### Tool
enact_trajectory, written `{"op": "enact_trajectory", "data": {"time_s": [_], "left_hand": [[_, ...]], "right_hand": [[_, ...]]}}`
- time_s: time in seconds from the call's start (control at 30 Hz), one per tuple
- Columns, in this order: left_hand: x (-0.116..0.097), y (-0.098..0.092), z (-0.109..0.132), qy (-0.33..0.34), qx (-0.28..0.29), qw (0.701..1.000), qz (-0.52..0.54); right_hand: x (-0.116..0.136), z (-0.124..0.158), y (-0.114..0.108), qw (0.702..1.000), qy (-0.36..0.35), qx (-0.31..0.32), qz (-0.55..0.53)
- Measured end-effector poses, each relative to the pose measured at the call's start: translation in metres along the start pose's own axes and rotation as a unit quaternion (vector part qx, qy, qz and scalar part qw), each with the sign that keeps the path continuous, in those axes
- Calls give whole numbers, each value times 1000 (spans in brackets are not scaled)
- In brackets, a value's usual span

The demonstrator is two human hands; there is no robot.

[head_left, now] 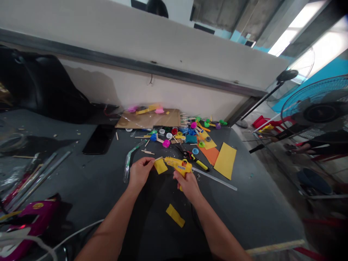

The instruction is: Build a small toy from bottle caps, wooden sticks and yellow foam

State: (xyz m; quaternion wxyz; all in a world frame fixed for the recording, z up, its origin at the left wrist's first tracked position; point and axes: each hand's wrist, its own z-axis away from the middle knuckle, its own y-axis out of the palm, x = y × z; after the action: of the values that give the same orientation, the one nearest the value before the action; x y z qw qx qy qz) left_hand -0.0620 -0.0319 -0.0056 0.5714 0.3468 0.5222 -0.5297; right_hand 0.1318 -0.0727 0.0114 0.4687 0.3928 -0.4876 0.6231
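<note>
forearms (pixel 108 225) rise; right hand (pixel 188 185) grips yellow glue gun (pixel 178 165), left hand (pixel 140 172) pinches yellow paper (pixel 160 166).

Glue gun (pixel 176 166) in bright yellow; paper square (pixel 160 166) in solid yellow; paper sheet (pixel 210 155) in orange; bench (pixel 244 214) in plain dark grey.

No words or numbers can be read clearly here. The magenta object (pixel 34 217) at the lower left of the view carries a small yellow oval badge (pixel 38 206) with some dark marks inside, but it is too blurred and too small to read. The yellow hot glue gun (pixel 178 166) also shows no letters that I can read.
</note>
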Motion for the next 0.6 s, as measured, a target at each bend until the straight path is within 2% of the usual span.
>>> {"op": "enact_trajectory", "data": {"time_s": [0.07, 0.13, 0.27, 0.4, 0.5, 0.6], "left_hand": [[0, 0, 0, 4, -3, 1000, -10], [0, -1, -1, 1, -4, 1000, -21], [0, 1, -1, -7, 0, 1000, 6], [0, 2, -1, 3, 2, 1000, 5], [0, 1, -1, 17, 2, 1000, -12], [-1, 0, -1, 24, 3, 999, -23]], "right_hand": [[5, 2, 1, 995, 34, 7, -94], [13, 5, 0, 973, 47, 29, -223], [32, 12, -9, 900, 85, 110, -413], [52, 20, -24, 833, 110, 182, -510], [66, 28, -38, 818, 97, 204, -528], [76, 37, -63, 837, 75, 180, -512]]}}
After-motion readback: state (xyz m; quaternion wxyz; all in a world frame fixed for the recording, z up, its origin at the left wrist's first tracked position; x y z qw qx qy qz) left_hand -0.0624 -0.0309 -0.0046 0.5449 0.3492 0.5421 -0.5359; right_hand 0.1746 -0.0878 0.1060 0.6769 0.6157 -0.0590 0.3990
